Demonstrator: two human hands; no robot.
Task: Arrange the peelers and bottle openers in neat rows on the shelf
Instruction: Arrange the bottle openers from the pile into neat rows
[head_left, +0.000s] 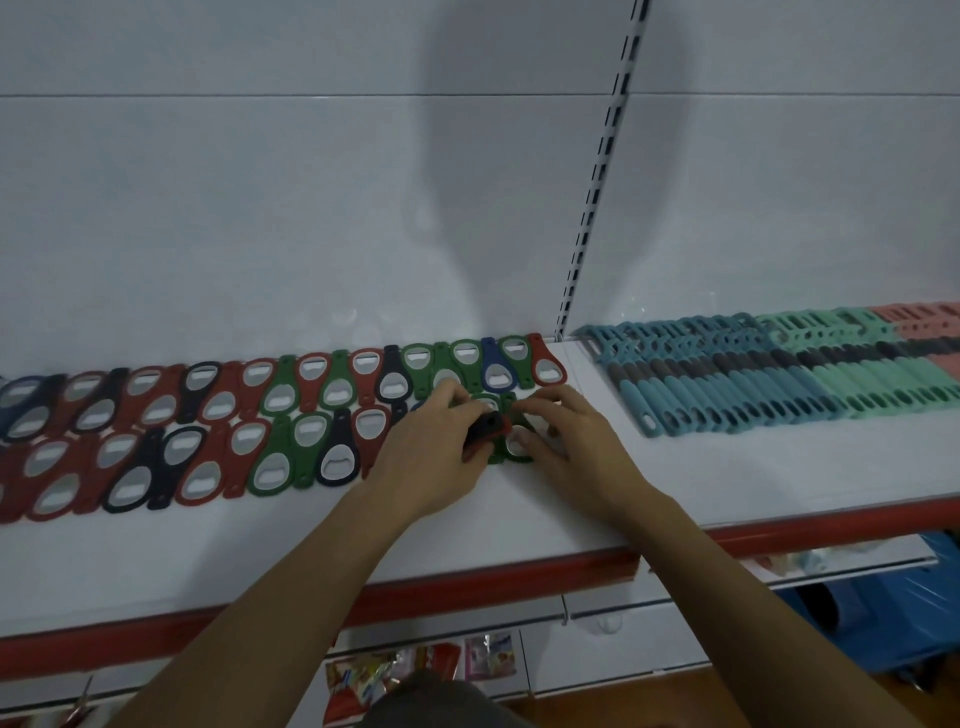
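Note:
Two rows of red, green, black and blue bottle openers (291, 415) lie side by side on the white shelf (675, 478). My left hand (431, 452) grips a small stack of openers, red and black (485, 428), at the right end of the front row. My right hand (563, 441) rests its fingertips on a green opener (511, 449) lying flat there. To the right, teal, mint and pink peelers (769, 379) lie packed in a row.
A slotted upright (597, 182) divides the white back wall. The shelf has a red front edge (467, 587). Below it, a lower shelf holds packets (410, 670), and a blue plastic bag (893, 603) shows at the lower right.

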